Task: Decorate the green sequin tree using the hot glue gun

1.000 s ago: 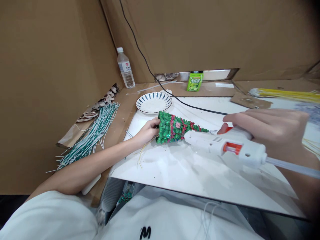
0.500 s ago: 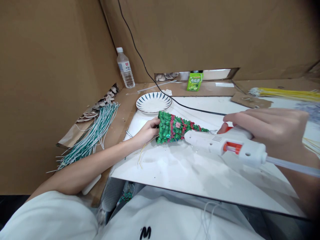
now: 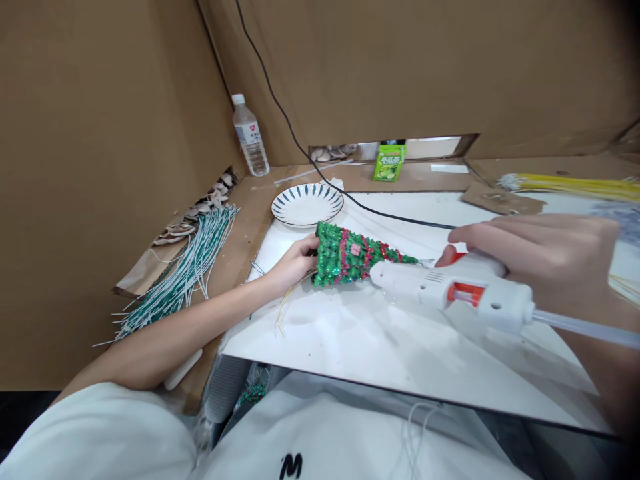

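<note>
My left hand [image 3: 296,265] grips the wide base of a small green tinsel Christmas tree [image 3: 333,257], which lies on its side with its tip pointing right. Red trim winds round the tree, and a small pink square sits on its side. Some of my left fingers are hidden behind the base. In my right hand [image 3: 545,257] is a white hot glue gun [image 3: 435,283] with orange parts. Its nozzle end is at the near side of the tree; whether they touch I cannot tell. A clear glue stick [image 3: 585,328] sticks out of the gun's back.
Behind the tree stands a white plate [image 3: 307,205] with blue strokes. A black cord [image 3: 380,213] runs past it. Green and white wires [image 3: 185,273] lie left, yellow ones [image 3: 575,187] right. A water bottle [image 3: 251,140] and a green packet [image 3: 389,163] stand at the back.
Almost nothing differs. The glue gun and my right hand have shifted very slightly to the right; my left hand keeps its hold on the tree.
</note>
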`<state>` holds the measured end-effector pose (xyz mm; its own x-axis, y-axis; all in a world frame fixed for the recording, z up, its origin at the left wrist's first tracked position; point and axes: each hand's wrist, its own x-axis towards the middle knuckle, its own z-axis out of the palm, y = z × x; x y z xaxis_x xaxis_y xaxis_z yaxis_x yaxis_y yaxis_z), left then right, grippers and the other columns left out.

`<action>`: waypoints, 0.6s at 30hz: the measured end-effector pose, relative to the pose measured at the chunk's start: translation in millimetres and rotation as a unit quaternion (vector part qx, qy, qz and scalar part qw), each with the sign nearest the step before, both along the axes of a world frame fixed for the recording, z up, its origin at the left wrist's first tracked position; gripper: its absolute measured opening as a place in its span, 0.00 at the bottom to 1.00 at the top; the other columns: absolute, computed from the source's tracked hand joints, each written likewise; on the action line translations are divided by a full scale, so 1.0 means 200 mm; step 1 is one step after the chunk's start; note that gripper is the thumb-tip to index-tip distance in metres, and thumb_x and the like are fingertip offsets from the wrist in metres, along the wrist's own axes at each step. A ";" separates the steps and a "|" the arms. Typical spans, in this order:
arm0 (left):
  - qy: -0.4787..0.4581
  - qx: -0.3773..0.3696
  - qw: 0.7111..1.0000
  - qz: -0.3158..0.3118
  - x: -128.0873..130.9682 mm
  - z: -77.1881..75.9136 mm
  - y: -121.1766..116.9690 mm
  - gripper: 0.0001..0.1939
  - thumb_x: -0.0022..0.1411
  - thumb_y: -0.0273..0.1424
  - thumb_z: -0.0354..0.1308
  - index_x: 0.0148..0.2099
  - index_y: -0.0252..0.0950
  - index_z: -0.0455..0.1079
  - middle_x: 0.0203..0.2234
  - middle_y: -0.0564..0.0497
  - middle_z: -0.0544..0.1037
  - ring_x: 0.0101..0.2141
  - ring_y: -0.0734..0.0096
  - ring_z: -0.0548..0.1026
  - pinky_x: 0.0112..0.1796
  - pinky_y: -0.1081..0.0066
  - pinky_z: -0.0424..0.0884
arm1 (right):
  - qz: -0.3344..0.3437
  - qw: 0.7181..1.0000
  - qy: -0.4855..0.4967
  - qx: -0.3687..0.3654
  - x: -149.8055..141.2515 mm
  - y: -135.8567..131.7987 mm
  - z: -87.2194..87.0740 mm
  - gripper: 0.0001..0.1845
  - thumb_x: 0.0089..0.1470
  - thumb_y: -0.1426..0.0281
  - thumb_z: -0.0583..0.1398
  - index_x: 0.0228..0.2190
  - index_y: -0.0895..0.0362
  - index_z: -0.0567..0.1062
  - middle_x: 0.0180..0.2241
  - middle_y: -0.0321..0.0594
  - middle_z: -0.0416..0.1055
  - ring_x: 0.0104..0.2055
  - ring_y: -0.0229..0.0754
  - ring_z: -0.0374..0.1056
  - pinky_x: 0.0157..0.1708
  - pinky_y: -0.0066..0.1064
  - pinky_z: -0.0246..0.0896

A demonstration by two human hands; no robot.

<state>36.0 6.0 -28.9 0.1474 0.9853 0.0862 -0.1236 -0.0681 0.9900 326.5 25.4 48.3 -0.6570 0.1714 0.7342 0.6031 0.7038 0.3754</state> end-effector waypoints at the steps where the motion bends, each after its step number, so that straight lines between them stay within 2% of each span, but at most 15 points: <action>1: 0.001 0.001 1.000 -0.001 0.00 0.00 0.00 0.17 0.42 0.17 0.54 0.35 0.34 0.75 0.35 0.51 0.77 0.46 0.62 0.70 0.48 0.66 0.62 | 0.000 1.000 0.000 0.001 0.00 0.00 0.00 0.08 0.48 0.69 0.56 0.22 0.56 0.73 0.18 0.33 0.69 0.19 0.35 0.62 0.18 0.24 0.45; 12: -0.023 -0.026 0.999 -0.013 0.01 0.01 -0.01 0.17 0.40 0.16 0.53 0.34 0.34 0.74 0.31 0.52 0.78 0.39 0.64 0.74 0.44 0.67 0.66 | 0.002 1.000 0.000 0.006 0.00 0.01 0.00 0.09 0.49 0.69 0.55 0.23 0.57 0.73 0.17 0.35 0.68 0.18 0.35 0.60 0.18 0.26 0.42; 18: -0.021 -0.022 1.000 -0.006 0.01 0.00 0.00 0.17 0.40 0.17 0.53 0.33 0.33 0.74 0.31 0.51 0.78 0.39 0.64 0.74 0.44 0.67 0.66 | -0.016 1.000 -0.009 -0.019 0.01 0.01 -0.02 0.11 0.50 0.65 0.55 0.23 0.56 0.73 0.19 0.34 0.70 0.19 0.35 0.61 0.19 0.26 0.41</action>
